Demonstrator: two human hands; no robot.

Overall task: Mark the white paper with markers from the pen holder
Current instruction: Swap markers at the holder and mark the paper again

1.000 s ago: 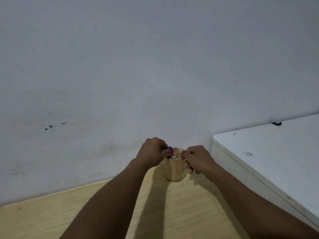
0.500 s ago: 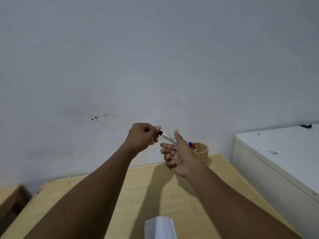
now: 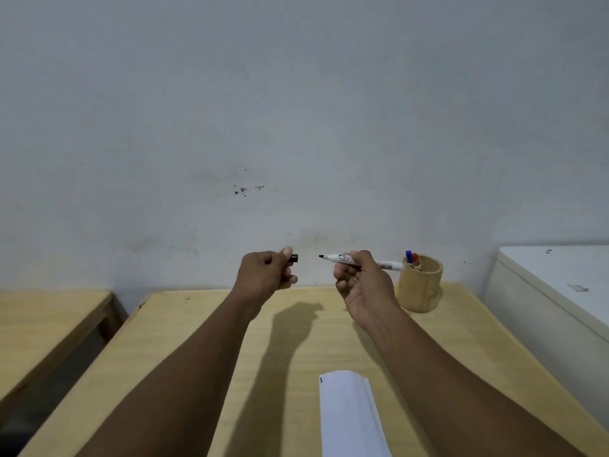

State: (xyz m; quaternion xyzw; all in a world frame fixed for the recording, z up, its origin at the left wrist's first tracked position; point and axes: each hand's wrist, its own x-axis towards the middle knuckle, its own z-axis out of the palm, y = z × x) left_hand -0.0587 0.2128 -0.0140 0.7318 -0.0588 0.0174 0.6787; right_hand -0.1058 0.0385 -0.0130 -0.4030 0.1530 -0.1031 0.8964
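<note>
My right hand point(image 3: 361, 278) grips a white marker point(image 3: 385, 264) with its black tip bare and pointing left. My left hand point(image 3: 265, 275) pinches the marker's black cap point(image 3: 293, 258), a short gap away from the tip. Both hands hover above the wooden table point(image 3: 296, 351). Behind my right hand, at the table's far right, stands the wooden pen holder point(image 3: 420, 285), with a blue and a red marker point(image 3: 412, 258) sticking out. The white paper point(image 3: 349, 413) lies on the table near me, partly under my right forearm, with a small blue mark at its top left corner.
A white cabinet point(image 3: 553, 291) stands right of the table. A second wooden table point(image 3: 43, 321) sits to the left across a narrow gap. A pale wall rises directly behind the table.
My hands lifted a marker out of the holder, then pulled apart: the cap came off in my left hand and the marker stayed in my right. The view tilted down, revealing the paper.
</note>
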